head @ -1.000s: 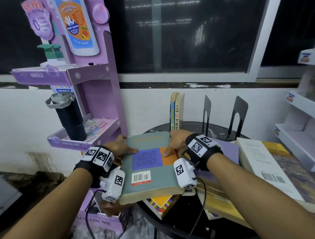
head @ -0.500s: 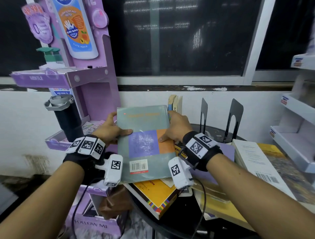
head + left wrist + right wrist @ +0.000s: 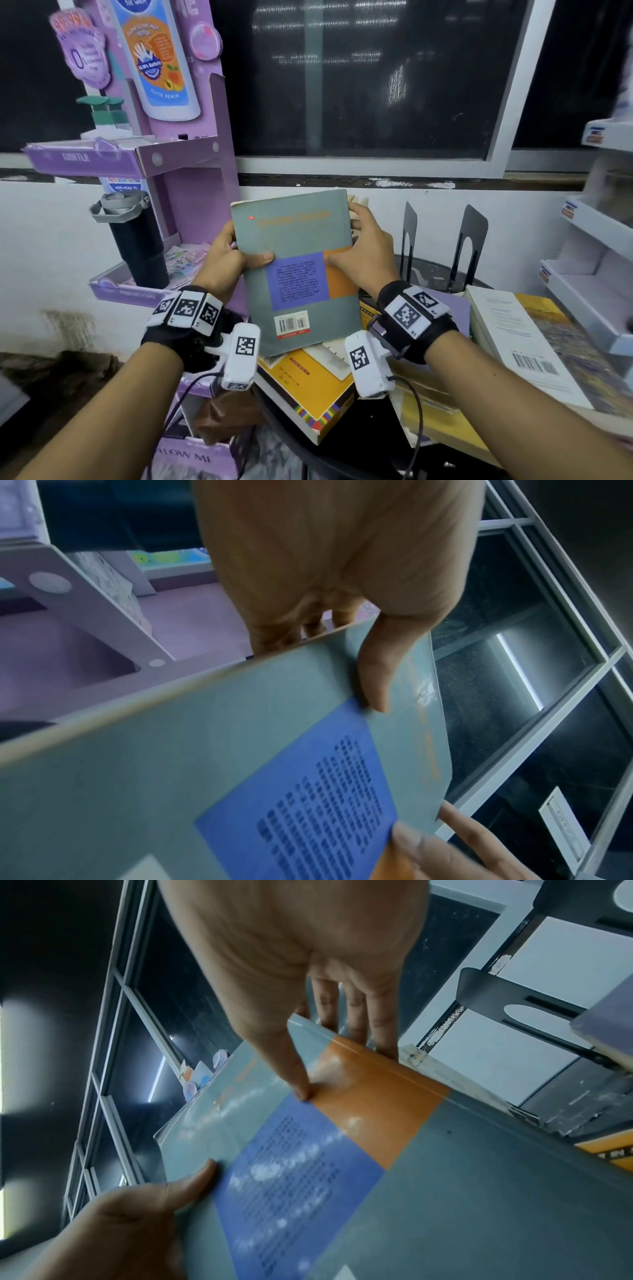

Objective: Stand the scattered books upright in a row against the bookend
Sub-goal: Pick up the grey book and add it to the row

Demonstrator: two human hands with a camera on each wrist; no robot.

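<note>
**Grey-green book being held up in both hands**

A grey-green book (image 3: 298, 270) is standing nearly upright in the middle of the head view, its back cover facing the camera. The cover is showing a blue block of small print beside an orange panel, a faint orange title line near the top, and a white barcode label with a red strip near the bottom edge. Its lower edge is hanging just above a yellow book (image 3: 308, 387) lying flat in the lower middle of the frame.

The left hand (image 3: 227, 260) is gripping the book's left edge, thumb lying across the cover and the other fingers curled behind it. The right hand (image 3: 363, 253) is clamping the right edge the same way, thumb pressing where the blue and orange meet, fingers wrapped round the back.

Two black bookends (image 3: 469, 246) are standing on the round dark table (image 3: 424, 274) right of centre. A white-covered book (image 3: 520, 346) is lying flat at the lower right. A purple display stand (image 3: 191, 164) is filling the upper left, with a dark tumbler (image 3: 137, 243) sitting on its lower shelf.
</note>
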